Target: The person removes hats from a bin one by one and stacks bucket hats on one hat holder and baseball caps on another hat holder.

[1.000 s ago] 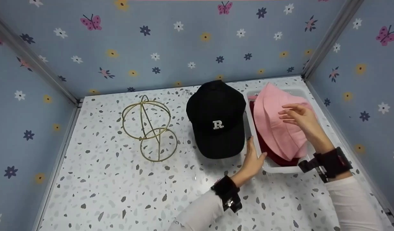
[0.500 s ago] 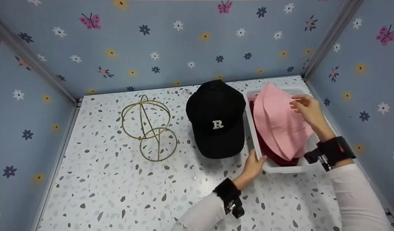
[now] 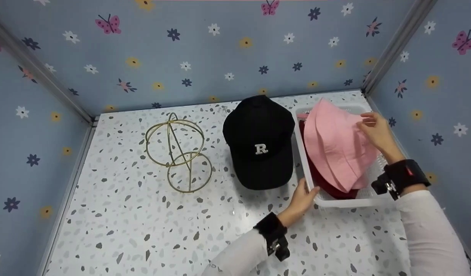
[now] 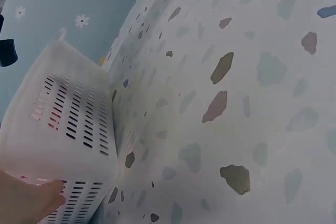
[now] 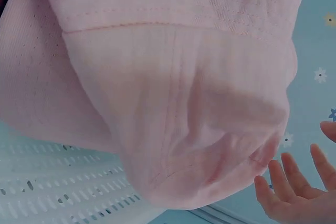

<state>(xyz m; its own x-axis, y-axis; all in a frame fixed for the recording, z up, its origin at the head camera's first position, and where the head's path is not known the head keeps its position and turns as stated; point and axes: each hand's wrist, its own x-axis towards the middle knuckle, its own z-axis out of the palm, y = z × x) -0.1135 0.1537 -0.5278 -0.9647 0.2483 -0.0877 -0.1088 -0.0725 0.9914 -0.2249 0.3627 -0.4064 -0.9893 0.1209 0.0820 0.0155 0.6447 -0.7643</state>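
In the head view, a pink bucket hat (image 3: 339, 145) lies tilted on its side in a white perforated basket (image 3: 304, 161), on top of a dark red item (image 3: 331, 189). My left hand (image 3: 302, 199) holds the basket's front left corner, thumb at the rim; in the left wrist view a finger (image 4: 52, 198) touches the outer wall. My right hand (image 3: 377, 132) is at the hat's crown on the right side. Its fingers (image 5: 283, 179) are parted beside the hat in the right wrist view, loosely bent, pinching nothing. A black cap (image 3: 258, 142) with a white R stands left of the basket.
A gold wire hat stand (image 3: 189, 172) stands on the left part of the speckled white table (image 3: 143, 226). Flowered blue panels (image 3: 235, 50) enclose the back and sides. The basket sits near the right panel.
My right hand has moved right across the pink hat, from its middle to the crown's right edge. My left fingers have slid down slightly along the basket's left wall.
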